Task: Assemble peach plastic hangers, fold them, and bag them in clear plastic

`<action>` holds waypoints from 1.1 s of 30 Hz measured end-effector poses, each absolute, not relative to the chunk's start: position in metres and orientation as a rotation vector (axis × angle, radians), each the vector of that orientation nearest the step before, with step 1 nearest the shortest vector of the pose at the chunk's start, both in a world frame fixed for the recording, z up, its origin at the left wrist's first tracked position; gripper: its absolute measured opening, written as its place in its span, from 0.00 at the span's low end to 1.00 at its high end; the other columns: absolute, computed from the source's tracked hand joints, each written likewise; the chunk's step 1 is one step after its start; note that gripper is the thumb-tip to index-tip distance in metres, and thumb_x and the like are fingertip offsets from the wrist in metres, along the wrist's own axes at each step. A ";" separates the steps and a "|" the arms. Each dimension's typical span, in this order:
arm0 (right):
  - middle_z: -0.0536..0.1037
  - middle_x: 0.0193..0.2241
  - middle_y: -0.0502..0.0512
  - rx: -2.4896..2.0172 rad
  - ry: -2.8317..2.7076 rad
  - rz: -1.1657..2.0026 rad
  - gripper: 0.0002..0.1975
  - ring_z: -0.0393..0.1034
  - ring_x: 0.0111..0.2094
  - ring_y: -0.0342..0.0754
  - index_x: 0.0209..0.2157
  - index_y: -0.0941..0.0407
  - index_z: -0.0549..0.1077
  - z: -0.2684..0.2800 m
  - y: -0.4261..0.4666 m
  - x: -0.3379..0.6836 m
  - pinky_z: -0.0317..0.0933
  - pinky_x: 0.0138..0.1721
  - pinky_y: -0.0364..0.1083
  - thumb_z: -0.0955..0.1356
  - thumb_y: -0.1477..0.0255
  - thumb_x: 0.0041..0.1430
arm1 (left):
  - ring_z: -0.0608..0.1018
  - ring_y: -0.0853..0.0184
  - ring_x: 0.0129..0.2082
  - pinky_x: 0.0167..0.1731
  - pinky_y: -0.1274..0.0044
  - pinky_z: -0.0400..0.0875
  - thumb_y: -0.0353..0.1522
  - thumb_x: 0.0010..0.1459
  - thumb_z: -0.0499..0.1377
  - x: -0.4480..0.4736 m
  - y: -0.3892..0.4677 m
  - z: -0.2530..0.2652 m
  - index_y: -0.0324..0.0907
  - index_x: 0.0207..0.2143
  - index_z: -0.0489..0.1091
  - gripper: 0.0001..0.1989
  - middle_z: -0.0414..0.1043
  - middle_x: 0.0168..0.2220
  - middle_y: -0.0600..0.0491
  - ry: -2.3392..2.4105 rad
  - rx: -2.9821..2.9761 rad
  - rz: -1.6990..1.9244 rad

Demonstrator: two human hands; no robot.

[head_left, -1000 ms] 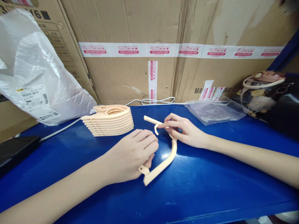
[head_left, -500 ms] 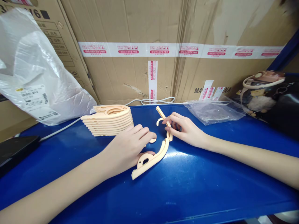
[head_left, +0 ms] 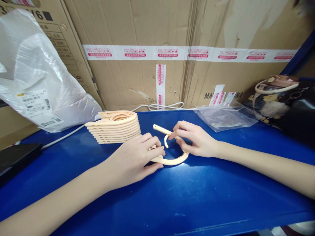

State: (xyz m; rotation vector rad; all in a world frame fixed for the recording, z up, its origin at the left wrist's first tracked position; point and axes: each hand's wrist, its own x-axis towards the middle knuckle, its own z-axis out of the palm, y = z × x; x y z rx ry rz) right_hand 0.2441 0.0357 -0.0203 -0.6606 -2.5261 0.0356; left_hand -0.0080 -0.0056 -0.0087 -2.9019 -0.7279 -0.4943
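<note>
A cream plastic folding hanger [head_left: 173,162] lies between my hands on the blue table, its arms bent toward each other and its small hook [head_left: 166,141] curving between them. My left hand [head_left: 137,160] is closed round the near left arm, which its fingers partly hide. With thumb and fingers, my right hand [head_left: 194,139] grips the other arm near the hook; that arm's straight end points up to the left. Behind my left hand stands a neat stack of folded cream hangers [head_left: 113,129].
A white plastic parcel [head_left: 46,82] leans at the left above a dark device [head_left: 18,160]. Cardboard boxes [head_left: 137,26] line the back, with a white cable [head_left: 167,105] along their foot. A clear plastic bag [head_left: 223,118] and a bottle with a strap [head_left: 273,98] are at the right.
The hanger's two arms have folded closer together. The right-hand arm has swung leftward with its hook, and the left-hand arm has swung up under my left fingers.
</note>
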 end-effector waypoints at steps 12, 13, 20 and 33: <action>0.70 0.36 0.56 -0.390 -2.630 -0.019 0.11 0.61 0.33 0.47 0.41 0.56 0.65 -0.021 0.023 0.239 0.61 0.35 0.47 0.60 0.80 0.58 | 0.69 0.64 0.37 0.32 0.74 0.63 0.30 0.63 0.52 -0.006 -0.016 -0.005 0.43 0.45 0.69 0.09 0.64 0.43 0.49 -0.688 -2.956 -0.420; 0.70 0.36 0.56 -0.402 -2.607 0.050 0.09 0.62 0.33 0.47 0.41 0.56 0.64 -0.022 0.022 0.239 0.61 0.35 0.47 0.60 0.79 0.58 | 0.69 0.64 0.37 0.32 0.74 0.63 0.30 0.63 0.52 -0.005 -0.016 -0.004 0.42 0.43 0.69 0.09 0.64 0.42 0.49 -0.692 -2.977 -0.420; 0.73 0.37 0.53 -0.660 -2.408 0.410 0.09 0.68 0.39 0.45 0.41 0.56 0.68 -0.019 0.029 0.236 0.62 0.42 0.46 0.57 0.73 0.69 | 0.67 0.65 0.35 0.34 0.74 0.61 0.29 0.64 0.52 -0.002 -0.022 -0.001 0.44 0.43 0.68 0.07 0.66 0.38 0.52 -0.656 -3.120 -0.393; 0.72 0.37 0.54 -0.698 -2.546 0.271 0.08 0.68 0.41 0.47 0.38 0.55 0.77 -0.026 0.032 0.223 0.61 0.44 0.48 0.66 0.69 0.64 | 0.67 0.68 0.29 0.29 0.77 0.59 0.16 0.59 0.48 0.012 -0.037 -0.002 0.44 0.47 0.69 0.21 0.66 0.34 0.54 -0.459 -3.094 -0.271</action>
